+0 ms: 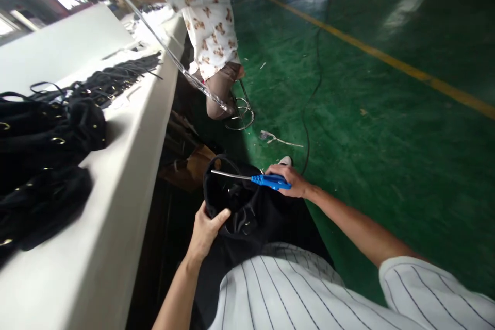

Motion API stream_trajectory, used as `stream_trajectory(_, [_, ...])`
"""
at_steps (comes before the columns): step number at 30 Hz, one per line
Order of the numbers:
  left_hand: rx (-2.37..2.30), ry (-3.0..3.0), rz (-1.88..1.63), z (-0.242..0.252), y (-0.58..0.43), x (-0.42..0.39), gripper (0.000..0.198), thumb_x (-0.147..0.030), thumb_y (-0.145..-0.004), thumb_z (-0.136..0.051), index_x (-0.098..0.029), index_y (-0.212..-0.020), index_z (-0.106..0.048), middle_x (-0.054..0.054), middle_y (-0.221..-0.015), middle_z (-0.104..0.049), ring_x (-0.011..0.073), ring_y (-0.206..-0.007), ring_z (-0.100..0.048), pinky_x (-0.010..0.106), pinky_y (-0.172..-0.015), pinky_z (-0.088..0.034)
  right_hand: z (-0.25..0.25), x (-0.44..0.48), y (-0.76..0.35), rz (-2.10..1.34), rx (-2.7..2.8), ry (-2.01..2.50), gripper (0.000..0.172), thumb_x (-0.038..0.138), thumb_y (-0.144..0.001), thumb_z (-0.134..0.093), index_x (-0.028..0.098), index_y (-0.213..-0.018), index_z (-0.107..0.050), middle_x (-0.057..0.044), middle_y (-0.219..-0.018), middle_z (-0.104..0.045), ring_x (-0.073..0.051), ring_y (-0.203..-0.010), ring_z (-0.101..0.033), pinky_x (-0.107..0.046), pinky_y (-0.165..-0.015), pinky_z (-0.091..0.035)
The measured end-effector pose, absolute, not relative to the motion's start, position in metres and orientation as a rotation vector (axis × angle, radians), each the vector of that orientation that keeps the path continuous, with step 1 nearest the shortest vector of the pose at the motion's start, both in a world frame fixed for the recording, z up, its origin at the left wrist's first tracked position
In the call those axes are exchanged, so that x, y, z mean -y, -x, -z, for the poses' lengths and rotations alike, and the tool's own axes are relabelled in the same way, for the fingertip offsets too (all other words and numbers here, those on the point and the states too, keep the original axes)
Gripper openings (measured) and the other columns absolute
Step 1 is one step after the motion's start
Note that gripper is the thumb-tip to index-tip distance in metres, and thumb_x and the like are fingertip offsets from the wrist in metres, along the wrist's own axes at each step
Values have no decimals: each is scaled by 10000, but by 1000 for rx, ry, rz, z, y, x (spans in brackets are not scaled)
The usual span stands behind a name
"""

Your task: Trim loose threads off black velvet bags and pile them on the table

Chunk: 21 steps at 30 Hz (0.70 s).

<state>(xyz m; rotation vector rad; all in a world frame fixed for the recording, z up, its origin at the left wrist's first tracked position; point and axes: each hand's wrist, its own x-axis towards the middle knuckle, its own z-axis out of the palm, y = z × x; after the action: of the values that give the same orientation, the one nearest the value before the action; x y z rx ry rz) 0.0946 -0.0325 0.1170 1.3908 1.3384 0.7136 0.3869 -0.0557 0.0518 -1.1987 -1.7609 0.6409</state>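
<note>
A black fabric drawstring bag [266, 216] rests on my lap with its mouth open towards me. My left hand [209, 227] is closed on the near left edge of its rim, the thumb over the edge. My right hand [290, 180] is wrapped round the blue handle of a long-necked tool [270, 181]. Its thin metal tube points left across the bag's mouth, above the opening. The exact kind of tool is not clear. Dark folds and a small shiny fitting show at the bag's front; its inside is mostly in shadow.
On the left, a long white table [127, 165] carries several black bags [54, 134] with gold eyelets. Beyond, a person in a patterned garment [212, 31] sits on a metal stool [243, 113]. A dark cable [307, 129] and scraps [270, 137] lie on the green floor.
</note>
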Motion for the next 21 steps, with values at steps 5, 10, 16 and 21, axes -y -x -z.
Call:
stream_trajectory(5, [-1176, -1301, -456, -110, -78, 68, 709, -430, -515, -886, -116, -1105, -651, 108, -1082, -721, 323, -986, -669, 343, -815, -567, -27, 54, -380, -729, 1746, 1298, 184, 160, -769, -647, 206, -947, -652, -19, -939, -697, -192, -864, -647, -277, -776, -454])
stream_trajectory(10, [-1242, -1376, -352, -96, -72, 95, 632, -322, -579, -887, -141, -1127, -632, 90, -1110, -716, 288, -1041, -655, 301, -867, -547, -2, 53, -365, -789, 1740, 1409, 152, 181, -774, -672, 212, -922, -670, 9, -866, -706, -174, -778, -648, -250, -680, -421])
stream_trajectory(16, [-1475, -1148, -544, -61, -55, 94, 505, -354, -578, -884, -139, -974, -656, 50, -907, -720, 231, -817, -671, 274, -679, -539, 3, 43, -364, -777, 1825, 1512, 173, 254, -793, -707, 235, -958, -660, 14, -922, -705, -186, -844, -652, -254, -722, -428])
stream_trajectory(21, [-1636, -782, -928, -19, -20, 72, 411, -280, -608, -826, -149, -957, -654, 51, -856, -719, 211, -757, -679, 297, -683, -542, -14, 55, -383, -630, 1826, 1615, 219, 274, -812, -676, 223, -1017, -621, -37, -1049, -669, -228, -993, -615, -291, -807, -433])
